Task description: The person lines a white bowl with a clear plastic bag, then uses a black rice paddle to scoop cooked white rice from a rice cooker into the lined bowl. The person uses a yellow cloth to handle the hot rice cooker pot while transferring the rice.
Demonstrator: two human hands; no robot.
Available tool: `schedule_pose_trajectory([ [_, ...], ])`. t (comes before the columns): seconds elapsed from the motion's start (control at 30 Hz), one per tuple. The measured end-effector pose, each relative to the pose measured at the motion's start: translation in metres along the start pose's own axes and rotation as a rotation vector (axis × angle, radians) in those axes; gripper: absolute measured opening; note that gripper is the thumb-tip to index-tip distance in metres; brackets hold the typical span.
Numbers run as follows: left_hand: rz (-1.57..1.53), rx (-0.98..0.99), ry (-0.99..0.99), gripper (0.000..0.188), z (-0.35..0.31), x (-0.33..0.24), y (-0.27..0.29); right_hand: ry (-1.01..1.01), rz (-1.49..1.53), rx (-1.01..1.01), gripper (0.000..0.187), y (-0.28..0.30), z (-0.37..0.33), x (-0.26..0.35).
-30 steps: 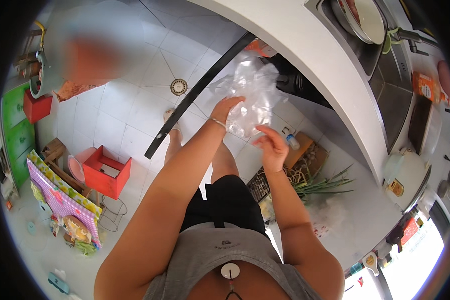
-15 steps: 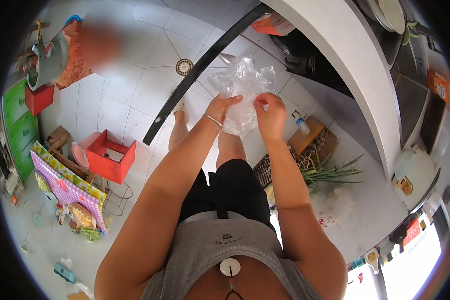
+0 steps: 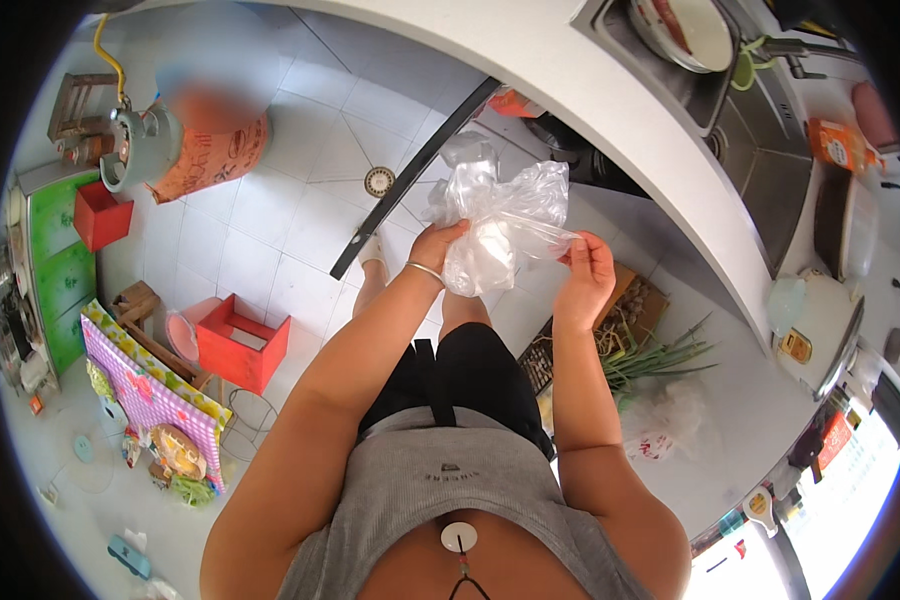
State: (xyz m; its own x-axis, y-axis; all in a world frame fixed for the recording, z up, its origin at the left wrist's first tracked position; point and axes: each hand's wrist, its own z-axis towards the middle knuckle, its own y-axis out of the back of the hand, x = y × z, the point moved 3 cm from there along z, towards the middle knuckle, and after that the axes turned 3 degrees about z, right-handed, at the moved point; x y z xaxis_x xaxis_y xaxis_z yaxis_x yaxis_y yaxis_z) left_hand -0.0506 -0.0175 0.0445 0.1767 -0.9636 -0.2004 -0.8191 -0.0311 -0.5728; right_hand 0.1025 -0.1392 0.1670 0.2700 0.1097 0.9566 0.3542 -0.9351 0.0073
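Note:
A clear, crinkled plastic bag (image 3: 485, 215) is held up between my hands, in front of my knees. Something white shows inside it, but I cannot make out what. My left hand (image 3: 438, 246), with a silver bangle on the wrist, grips the bag's left side, thumb on top. On the right, my right hand (image 3: 587, 272) pinches a stretched corner of the bag between thumb and fingertips. Just beyond the bag runs the edge of an open cabinet door (image 3: 415, 180).
A white counter (image 3: 660, 135) curves along the right, with a sink (image 3: 770, 180) set in it. Below it, green onions (image 3: 660, 365) lie beside a cardboard box (image 3: 645, 305). At left stand a red stool (image 3: 242, 343), an orange gas cylinder (image 3: 210, 160) and a checkered-cloth table (image 3: 155, 390).
My right hand has moved rightward, drawing a corner of the bag out taut. My left hand keeps its hold. The whole view has shifted slightly.

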Motion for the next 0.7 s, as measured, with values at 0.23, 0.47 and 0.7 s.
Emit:
schedule_pose_trajectory([
  [0.23, 0.161, 0.208, -0.087, 0.039, -0.059, -0.022, -0.054, -0.147, 0.443, -0.003, 0.015, 0.018, -0.003, 0.087],
  [0.47, 0.029, 0.389, 0.077, 0.039, -0.134, -0.058, -0.136, 0.143, 0.19, 0.237, 0.023, -0.002, -0.047, 0.159],
  [0.7, 0.373, 0.526, -0.182, 0.055, -0.189, -0.076, -0.178, 0.73, -0.281, 0.195, 0.022, -0.031, -0.067, 0.205],
])
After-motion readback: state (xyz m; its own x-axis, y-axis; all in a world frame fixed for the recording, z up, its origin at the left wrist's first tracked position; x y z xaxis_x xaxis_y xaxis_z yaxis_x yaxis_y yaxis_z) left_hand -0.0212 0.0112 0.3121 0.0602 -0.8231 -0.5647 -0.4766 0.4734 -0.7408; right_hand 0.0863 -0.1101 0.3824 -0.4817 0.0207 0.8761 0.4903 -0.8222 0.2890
